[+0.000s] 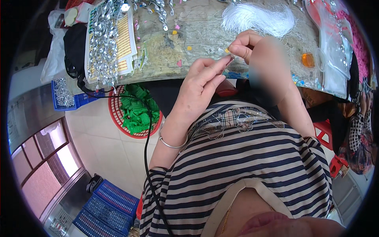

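Observation:
Over the near edge of the worktable [162,59], my left hand [199,87] is closed, its fingers pressed together and pointing toward the right hand. What sits at its fingertips is too small to make out. My right hand [268,59] is pinched, thumb against forefinger, just above and right of the left fingertips. Part of it is blurred. A small yellow square [227,50] shows right beside the right fingertips; I cannot tell whether it is held or lies on the table behind. Beyond the right hand lies a bundle of white thread [256,19].
Silvery rhinestone strands [104,47] lie over printed cards [125,35] at the left. An amber round piece [308,60] and clear plastic bags [335,47] are at the right. Below stand a red basket [114,118] of green pieces and blue trays [104,207]. A black cable [147,154] hangs across my left arm.

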Tool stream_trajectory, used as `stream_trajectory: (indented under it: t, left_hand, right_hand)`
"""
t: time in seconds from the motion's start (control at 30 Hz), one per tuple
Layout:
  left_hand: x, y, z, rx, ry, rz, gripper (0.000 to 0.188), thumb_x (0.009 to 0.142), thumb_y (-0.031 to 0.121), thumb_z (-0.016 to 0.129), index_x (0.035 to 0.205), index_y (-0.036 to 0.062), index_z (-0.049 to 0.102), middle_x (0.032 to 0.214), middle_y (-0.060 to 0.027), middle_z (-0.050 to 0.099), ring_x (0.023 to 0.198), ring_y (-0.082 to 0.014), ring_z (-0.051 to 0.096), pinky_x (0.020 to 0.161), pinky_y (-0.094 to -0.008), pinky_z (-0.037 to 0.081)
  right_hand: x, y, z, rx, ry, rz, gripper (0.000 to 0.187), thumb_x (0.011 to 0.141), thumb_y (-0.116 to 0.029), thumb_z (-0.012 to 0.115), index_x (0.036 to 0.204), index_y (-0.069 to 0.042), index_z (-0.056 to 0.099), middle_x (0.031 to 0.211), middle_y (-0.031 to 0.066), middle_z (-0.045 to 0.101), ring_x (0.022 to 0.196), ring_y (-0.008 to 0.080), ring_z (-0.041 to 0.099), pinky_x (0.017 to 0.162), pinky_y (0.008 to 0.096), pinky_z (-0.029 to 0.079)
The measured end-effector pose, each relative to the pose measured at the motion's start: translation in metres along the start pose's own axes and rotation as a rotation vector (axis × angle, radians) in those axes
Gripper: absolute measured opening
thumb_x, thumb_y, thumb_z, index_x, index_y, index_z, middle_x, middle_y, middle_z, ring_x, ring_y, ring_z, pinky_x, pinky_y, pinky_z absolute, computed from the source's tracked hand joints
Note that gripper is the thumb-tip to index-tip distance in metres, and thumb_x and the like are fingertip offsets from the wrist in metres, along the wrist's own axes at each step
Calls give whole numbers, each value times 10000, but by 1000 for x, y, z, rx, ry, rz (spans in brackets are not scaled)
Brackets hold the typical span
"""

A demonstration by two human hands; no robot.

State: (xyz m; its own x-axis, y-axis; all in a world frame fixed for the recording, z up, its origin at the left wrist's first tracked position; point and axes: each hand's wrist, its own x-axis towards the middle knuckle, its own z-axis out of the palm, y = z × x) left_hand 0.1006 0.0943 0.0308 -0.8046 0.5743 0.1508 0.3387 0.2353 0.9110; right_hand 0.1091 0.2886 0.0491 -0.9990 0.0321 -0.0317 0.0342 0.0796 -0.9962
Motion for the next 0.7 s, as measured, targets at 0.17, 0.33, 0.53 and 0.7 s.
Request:
stream_trajectory:
  t: [0.17, 0.33, 0.53, 0.7]
  left_hand:
    - [2, -9, 1, -496, -15, -127, 273, 875, 73, 573, 1143, 27, 601, 982, -78, 579, 889, -166, 554, 836, -256, 434]
    - [10, 4, -1, -591, 31, -336, 192, 861, 67, 604, 1031, -13, 643, 953, -57, 627, 833, -121, 598, 739, -230, 472]
    - [3, 5, -6, -686, 71, -456, 134, 818, 60, 655, 945, 42, 691, 861, -22, 642, 684, -54, 564, 591, -170, 433]
    - [-12, -3, -27, -611, 152, -492, 126, 818, 46, 647, 934, 22, 691, 887, -32, 649, 697, -66, 579, 591, -174, 435]
  right_hand:
    - [-1, -1, 11, 181, -112, 82, 58, 823, -87, 655, 845, -34, 663, 852, -9, 561, 799, 78, 530, 721, 219, 429]
    - [0, -9, 14, 254, -178, 106, 64, 829, -90, 649, 860, -37, 667, 861, -11, 563, 794, 75, 542, 711, 211, 440]
    - [-3, -12, 10, 32, -200, 80, 98, 836, -107, 646, 898, -33, 664, 841, -14, 559, 732, 60, 516, 649, 208, 423]
    - [-15, -12, -23, -476, -287, -122, 102, 840, -94, 627, 894, -10, 650, 788, 10, 537, 673, 76, 490, 592, 219, 390]
